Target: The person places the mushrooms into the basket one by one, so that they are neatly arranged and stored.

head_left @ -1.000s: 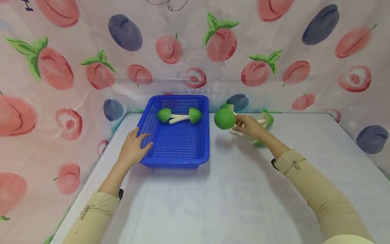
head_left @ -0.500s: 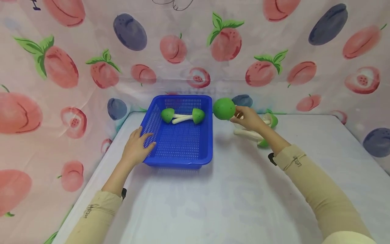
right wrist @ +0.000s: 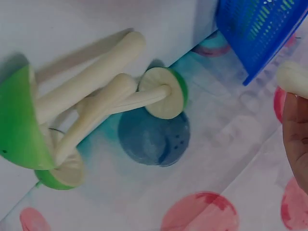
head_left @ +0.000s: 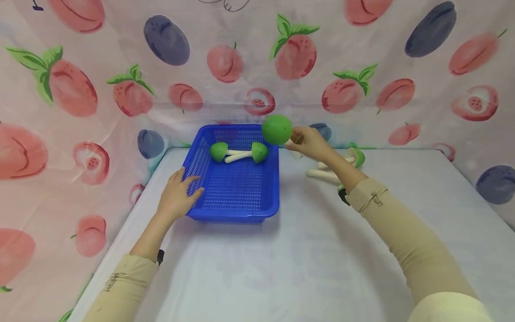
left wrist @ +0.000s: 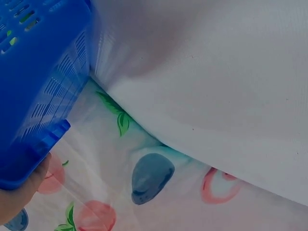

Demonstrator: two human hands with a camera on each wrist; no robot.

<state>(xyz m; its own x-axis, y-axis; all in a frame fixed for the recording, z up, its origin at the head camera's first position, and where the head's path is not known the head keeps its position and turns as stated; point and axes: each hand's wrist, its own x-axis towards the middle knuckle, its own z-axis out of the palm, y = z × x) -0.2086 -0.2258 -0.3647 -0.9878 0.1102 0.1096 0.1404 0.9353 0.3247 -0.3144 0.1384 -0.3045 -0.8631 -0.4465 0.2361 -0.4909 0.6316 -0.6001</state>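
My right hand (head_left: 311,142) pinches the white stem of a toy mushroom (head_left: 276,129), its round green cap held up over the basket's back right corner. The stem's pale end (right wrist: 292,78) pokes out by the fingers in the right wrist view. My left hand (head_left: 177,194) rests over the left rim of the blue plastic basket (head_left: 230,219), thumb and index finger spread loosely inward. Two toy mushrooms, a left one (head_left: 219,152) and a right one (head_left: 259,152), lie in the back of the basket with their stems crossing.
Three more toy mushrooms lie right of the basket, one with a large green cap (right wrist: 21,122), one with its cap underside showing (right wrist: 161,94), one lower down (right wrist: 67,173). A fruit-print cloth (head_left: 237,27) hangs behind the white table (head_left: 257,277).
My right hand has lifted the mushroom from beside the others and carried it up and left to the basket's rim. My left hand stays on the basket.
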